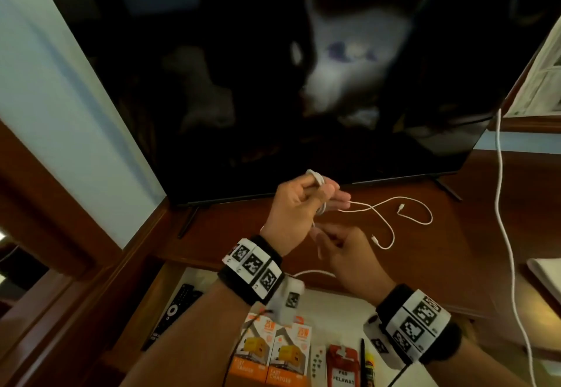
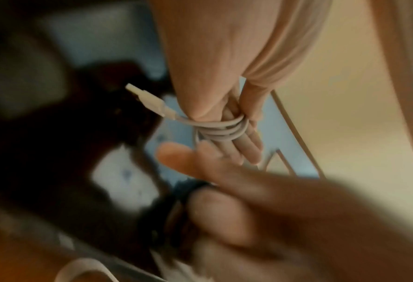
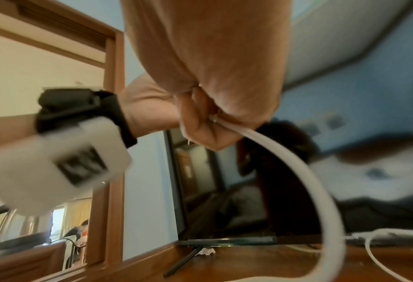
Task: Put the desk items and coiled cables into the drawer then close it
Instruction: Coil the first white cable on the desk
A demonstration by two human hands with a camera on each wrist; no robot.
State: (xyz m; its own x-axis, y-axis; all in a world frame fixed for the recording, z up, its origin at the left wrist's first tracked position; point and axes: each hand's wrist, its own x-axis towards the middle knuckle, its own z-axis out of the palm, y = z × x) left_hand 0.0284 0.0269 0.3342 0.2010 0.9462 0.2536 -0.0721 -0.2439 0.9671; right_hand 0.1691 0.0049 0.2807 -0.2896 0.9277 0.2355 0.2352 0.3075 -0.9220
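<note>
Blurred television (image 1: 273,83), cable (image 2: 221,130) hiding fingers (image 2: 251,145)

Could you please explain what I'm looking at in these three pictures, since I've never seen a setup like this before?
No machine here: a person works with bare hands, wearing a camera on the head and one on each wrist. The head view looks down at a wooden desk before a dark television. The left hand has a white cable wound around its fingers; the right hand pinches the loose length, whose free end trails on the desk. Below, the open drawer already holds a remote control and charger boxes.
</note>
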